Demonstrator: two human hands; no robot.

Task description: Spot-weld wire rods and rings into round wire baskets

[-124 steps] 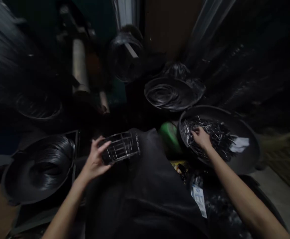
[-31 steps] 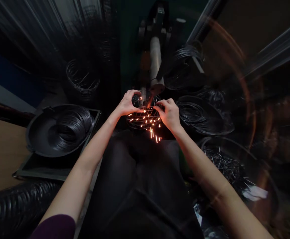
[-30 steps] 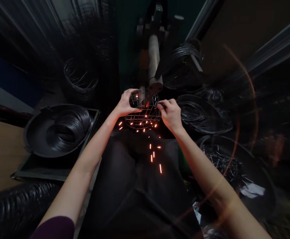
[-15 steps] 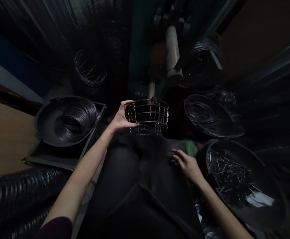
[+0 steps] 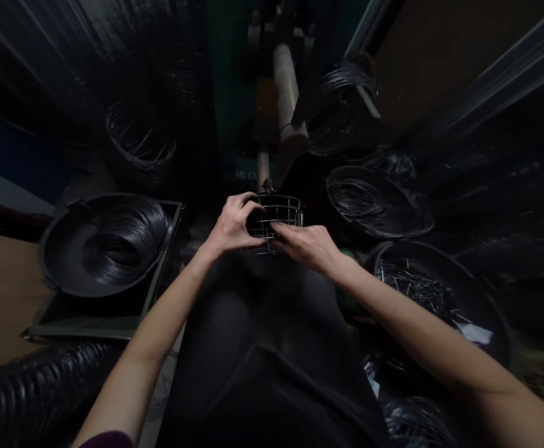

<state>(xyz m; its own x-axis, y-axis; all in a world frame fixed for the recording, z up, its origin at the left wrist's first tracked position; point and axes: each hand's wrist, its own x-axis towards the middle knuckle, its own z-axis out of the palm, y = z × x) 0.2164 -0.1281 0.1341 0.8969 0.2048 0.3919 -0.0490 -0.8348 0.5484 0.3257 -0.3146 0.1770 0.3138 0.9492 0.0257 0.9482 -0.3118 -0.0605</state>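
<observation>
A round wire basket with thin metal rings and uprights is in front of the machine, above my lap. My left hand is closed on its left side, thumb low and fingers over the upper ring. My right hand reaches across the near side of the basket. Its fingers are pressed together against the wires, and whether they pinch a small piece is too dark to tell. Just behind the basket's top edge stands a slim metal rod of the machine, its lower tip partly hidden.
To the left, a dark basin holds coiled wire rings. At right are another basin with rings and a basin of short wire pieces. A thick pale cylinder of the machine hangs ahead. Black wrapped rolls lie lower left.
My right hand has moved up and left from beside my lap to the near side of the basket. My left hand still holds the basket. The view has shifted somewhat to the right.
</observation>
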